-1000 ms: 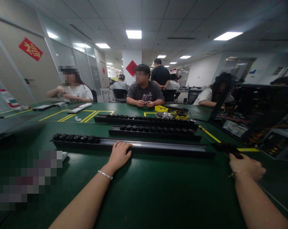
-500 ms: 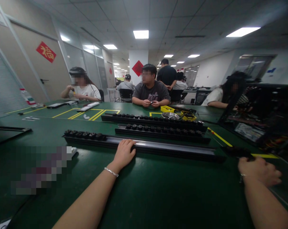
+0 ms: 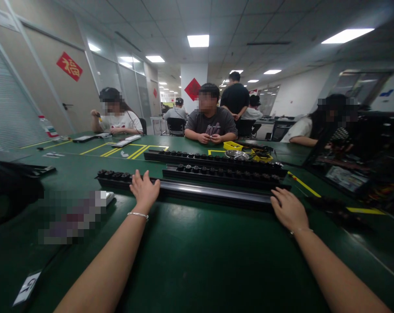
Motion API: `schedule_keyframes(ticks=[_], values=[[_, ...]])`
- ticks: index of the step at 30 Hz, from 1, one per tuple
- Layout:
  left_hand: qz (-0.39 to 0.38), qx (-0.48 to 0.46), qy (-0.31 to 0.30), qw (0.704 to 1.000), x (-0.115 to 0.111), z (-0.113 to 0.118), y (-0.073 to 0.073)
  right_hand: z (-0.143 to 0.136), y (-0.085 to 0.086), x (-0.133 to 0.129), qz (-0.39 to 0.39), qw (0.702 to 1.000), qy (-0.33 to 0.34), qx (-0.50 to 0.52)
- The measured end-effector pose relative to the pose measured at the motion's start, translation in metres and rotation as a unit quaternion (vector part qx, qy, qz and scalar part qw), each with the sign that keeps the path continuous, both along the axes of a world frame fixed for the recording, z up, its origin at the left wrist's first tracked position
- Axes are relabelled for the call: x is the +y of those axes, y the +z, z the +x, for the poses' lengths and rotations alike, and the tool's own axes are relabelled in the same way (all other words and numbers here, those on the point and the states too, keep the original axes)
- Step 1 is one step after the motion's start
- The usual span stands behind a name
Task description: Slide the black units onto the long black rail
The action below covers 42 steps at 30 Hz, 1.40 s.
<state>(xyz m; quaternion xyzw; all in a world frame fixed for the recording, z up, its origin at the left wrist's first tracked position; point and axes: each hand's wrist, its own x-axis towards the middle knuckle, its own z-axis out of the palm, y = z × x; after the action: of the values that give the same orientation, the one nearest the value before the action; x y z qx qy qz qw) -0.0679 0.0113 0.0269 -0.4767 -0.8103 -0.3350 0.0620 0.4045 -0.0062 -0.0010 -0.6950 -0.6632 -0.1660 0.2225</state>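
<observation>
The two hands are well apart, both over the near black rail point(image 3: 213, 194), which lies across the green surface point(image 3: 210, 261) from left to right. The left hand point(image 3: 144, 190) has its fingers spread over the rail just beside a row of small black parts point(image 3: 117, 175) at its left end; the hand holds nothing visible. The right hand point(image 3: 288, 208) is at the rail's right end, thumb and fingers over the edge; whether it grips cannot be told. Between them the channel is bare and shiny.

Just beyond lie the middle rail point(image 3: 200, 177) and the far rail point(image 3: 177, 159), both carrying rows of similar parts. On the right is a dark, blurred bunch point(image 3: 336, 208), with an open computer case point(image 3: 372, 152) farther off. On the left is a pixelated object point(image 3: 79, 215). A metal dish point(image 3: 236, 155) and a yellow tray point(image 3: 232, 146) stand beyond the rails, before a seated person point(image 3: 211, 124).
</observation>
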Motion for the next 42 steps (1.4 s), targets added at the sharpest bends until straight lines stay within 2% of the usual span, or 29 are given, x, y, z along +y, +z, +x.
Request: schedule_keyframes(ticks=[2,5,8,11,19,32,42], values=[[-0.012,0.013,0.001,1.0,0.0,-0.015,0.0,-0.006,-0.001,0.002,-0.04,0.999,-0.002,0.014],[-0.041,0.034,-0.028,0.998,0.001,-0.031,-0.001,-0.013,0.0,0.003,-0.066,0.996,-0.051,0.04],[-0.065,0.011,-0.038,0.997,0.001,-0.034,-0.004,-0.024,0.002,0.004,-0.07,0.989,-0.109,0.073],[-0.06,-0.009,-0.028,0.998,0.002,-0.032,-0.011,-0.032,0.003,0.003,-0.059,0.984,-0.139,0.097],[-0.038,0.005,-0.035,0.999,0.004,-0.036,-0.02,-0.03,0.004,0.003,-0.08,0.982,-0.134,0.106],[-0.042,-0.017,-0.041,0.998,0.004,-0.034,-0.018,-0.022,0.004,0.004,-0.085,0.984,-0.114,0.108],[-0.033,0.038,-0.067,0.997,0.0,-0.029,-0.019,-0.021,-0.002,0.005,-0.064,0.986,-0.109,0.107]])
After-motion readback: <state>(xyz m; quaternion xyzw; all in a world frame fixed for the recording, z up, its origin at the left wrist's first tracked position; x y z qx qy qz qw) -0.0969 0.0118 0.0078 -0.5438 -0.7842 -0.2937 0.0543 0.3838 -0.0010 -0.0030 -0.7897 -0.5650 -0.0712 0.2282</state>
